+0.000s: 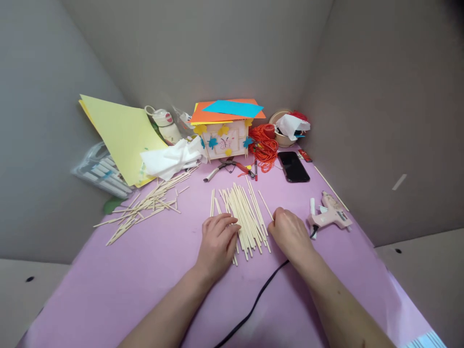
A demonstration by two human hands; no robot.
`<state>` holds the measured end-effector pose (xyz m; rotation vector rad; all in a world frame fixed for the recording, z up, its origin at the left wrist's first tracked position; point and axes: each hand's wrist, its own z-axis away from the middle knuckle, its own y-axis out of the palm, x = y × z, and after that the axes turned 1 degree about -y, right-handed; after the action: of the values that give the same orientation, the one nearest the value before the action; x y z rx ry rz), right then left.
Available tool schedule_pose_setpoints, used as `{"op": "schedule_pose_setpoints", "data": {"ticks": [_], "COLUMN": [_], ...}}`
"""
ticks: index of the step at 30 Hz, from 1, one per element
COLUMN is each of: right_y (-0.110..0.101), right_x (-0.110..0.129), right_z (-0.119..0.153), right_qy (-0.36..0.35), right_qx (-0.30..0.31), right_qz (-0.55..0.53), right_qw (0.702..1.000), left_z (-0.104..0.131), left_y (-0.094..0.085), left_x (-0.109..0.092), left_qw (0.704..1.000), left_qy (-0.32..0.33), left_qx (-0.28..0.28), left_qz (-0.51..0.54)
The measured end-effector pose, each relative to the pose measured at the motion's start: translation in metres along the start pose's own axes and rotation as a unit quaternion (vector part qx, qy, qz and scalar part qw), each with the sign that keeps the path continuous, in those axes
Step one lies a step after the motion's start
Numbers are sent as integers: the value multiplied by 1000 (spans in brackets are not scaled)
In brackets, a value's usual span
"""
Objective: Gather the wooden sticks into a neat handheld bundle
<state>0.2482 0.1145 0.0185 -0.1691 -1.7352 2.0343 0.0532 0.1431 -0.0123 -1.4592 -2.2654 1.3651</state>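
Note:
A row of pale wooden sticks lies side by side in the middle of the purple table. My left hand rests over the left part of this row, fingers loosely bent and slightly apart, gripping nothing that I can see. To the right of the row, my right hand is closed, with thumb and finger on the lower end of a single wooden stick. That stick slants up and left from the fingers, apart from the row. Its lower end is hidden by the hand.
More sticks lie scattered at left. A glue gun is at right, near a black cable. Behind are pliers, a phone, red cord, a decorated box, tissue and yellow paper.

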Motion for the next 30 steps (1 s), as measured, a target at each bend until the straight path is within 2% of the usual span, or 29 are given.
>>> {"op": "schedule_pose_setpoints", "data": {"ticks": [9, 17, 23, 30], "right_y": [8, 17, 15, 10], "right_x": [1, 0, 1, 1], "right_z": [-3, -5, -2, -2], "right_qy": [-1, -42, -58, -22], "right_qx": [4, -40, -56, -38], "right_qz": [6, -9, -3, 2], "right_qw": [1000, 998, 997, 999], "left_z": [2, 2, 3, 3], "left_y": [0, -3, -3, -1], "left_x": [0, -2, -2, 0], "left_qw": [1000, 999, 998, 998], "left_qy": [-23, -35, -50, -57], "left_qx": [-7, -18, -27, -21], "left_qz": [-4, -10, -23, -27]}}
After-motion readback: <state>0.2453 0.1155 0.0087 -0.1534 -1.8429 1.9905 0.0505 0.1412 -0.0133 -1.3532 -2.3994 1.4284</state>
